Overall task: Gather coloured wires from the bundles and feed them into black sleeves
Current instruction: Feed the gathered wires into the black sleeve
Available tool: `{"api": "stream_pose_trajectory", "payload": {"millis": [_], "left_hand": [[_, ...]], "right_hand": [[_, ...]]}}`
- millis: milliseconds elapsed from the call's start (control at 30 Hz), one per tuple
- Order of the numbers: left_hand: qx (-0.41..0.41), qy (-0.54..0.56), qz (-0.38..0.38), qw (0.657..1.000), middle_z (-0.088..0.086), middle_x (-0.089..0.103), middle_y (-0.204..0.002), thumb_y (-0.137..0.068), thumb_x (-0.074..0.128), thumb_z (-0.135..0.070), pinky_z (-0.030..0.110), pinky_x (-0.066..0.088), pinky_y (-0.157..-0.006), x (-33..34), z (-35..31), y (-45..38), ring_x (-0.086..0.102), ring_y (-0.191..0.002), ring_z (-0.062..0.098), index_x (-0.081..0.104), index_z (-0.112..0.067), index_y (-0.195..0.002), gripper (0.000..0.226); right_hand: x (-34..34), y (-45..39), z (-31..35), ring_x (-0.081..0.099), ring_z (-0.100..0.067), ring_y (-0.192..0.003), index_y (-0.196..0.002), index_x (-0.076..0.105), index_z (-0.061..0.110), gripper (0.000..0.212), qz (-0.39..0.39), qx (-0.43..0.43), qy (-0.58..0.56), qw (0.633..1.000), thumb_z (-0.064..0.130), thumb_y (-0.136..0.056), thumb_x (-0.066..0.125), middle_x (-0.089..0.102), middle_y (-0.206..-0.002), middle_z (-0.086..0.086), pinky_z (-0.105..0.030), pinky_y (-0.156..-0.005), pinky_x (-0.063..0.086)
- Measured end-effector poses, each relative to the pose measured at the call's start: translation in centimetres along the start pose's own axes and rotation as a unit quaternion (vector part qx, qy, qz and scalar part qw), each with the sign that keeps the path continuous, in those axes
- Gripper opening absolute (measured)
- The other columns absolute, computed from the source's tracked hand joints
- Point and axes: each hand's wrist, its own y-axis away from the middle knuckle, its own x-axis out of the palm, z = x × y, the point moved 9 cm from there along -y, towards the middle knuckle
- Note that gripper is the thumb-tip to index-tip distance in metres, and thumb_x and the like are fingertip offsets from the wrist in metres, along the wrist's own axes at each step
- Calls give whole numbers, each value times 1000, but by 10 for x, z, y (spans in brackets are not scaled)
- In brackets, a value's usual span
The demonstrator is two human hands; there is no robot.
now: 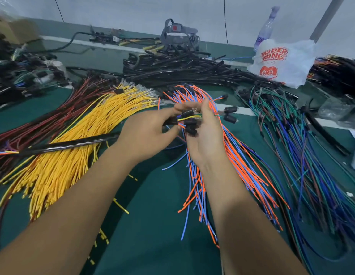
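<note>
Both hands — left (150, 130), right (204, 135) — curled round gathered wires (189, 117), fingertips blurred.

White plastic bag (280, 62), upper print: "SUPER MING" in red-orange block letters, two stacked lines, partly creased, first letter cut by a fold.
White plastic bag, lower print: red round logo with white shapes inside, no letters legible.
Clear plastic bottle (265, 30) behind the bag: purple label, lettering blurred, unreadable.
Grey headband device (177, 31) at the back of the table: red square mark on the front, no characters legible.
Small white tag (115, 38) among the black cables at the back: too small and blurred to read.
Elsewhere on wires, sleeves and mat: no legible text or numbers.
</note>
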Motion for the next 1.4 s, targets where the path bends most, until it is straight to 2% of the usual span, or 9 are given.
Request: {"api": "stream_pose_trajectory", "payload": {"millis": [167,333,500,567,700,833,1100,1267,1400], "left_hand": [[6,-18,12,1000,-1,63,-102,-99,41,-39,32,35,-60,6,25,-1,56,-94,26,55,-21,-114,27],[8,-2,25,1000,-2,62,-104,-99,43,-35,34,40,-64,13,27,1,53,-99,23,56,-23,-117,25],[-12,-7,53,999,-7,61,-98,-97,43,-43,33,42,-62,13,34,2,53,-94,18,59,-32,-110,23],[-29,-13,64,997,-10,62,-96,-97,41,-47,31,37,-57,14,39,2,54,-89,17,59,-34,-107,24],[-37,-3,66,997,-11,64,-92,-95,43,-51,26,28,-51,11,38,3,56,-84,18,57,-38,-108,24],[-28,-61,30,997,-11,68,-95,-85,54,-61,27,39,-58,4,30,3,62,-89,20,56,-43,-113,33],[0,-51,22,998,-7,61,-93,-92,49,-46,30,37,-57,10,18,2,57,-86,21,58,-24,-100,25],[15,-37,12,999,-7,61,-88,-93,49,-45,30,38,-55,7,14,3,55,-79,19,59,-24,-98,24],[5,-23,1,1000,-10,55,-76,-91,49,-46,27,27,-48,5,14,3,42,-68,13,57,-26,-88,22]], "right_hand": [[2,-2,5,62,-20,-71,-101,54,4,28,8,-27,21,999,29,-102,43,62,-87,-15,-24,-64,52],[-3,2,18,63,-25,-72,-76,61,7,25,-55,-125,140,981,10,-98,50,68,-80,-18,-33,-71,53],[-19,8,40,54,1,-57,-61,59,25,29,-127,-239,280,921,15,-88,66,59,-58,12,-17,-64,46],[-19,9,43,54,5,-53,-62,61,26,27,-114,-246,294,917,16,-86,69,59,-56,13,-14,-60,45],[-15,5,39,58,-1,-52,-72,65,19,20,-64,-215,250,942,9,-89,65,62,-60,1,-16,-55,48],[-14,6,40,54,-1,-50,-73,64,17,21,-53,-213,235,947,5,-90,62,60,-58,3,-15,-56,47],[-1,10,38,50,0,-54,-74,61,19,20,-23,-217,298,929,8,-91,62,59,-64,3,-14,-58,42],[4,10,32,61,-19,-70,-73,65,24,23,-4,-211,287,934,7,-89,65,67,-73,-4,-38,-74,54],[10,13,31,57,-30,-73,-72,67,25,25,14,-219,291,931,4,-85,69,66,-79,-12,-50,-79,53]]}}
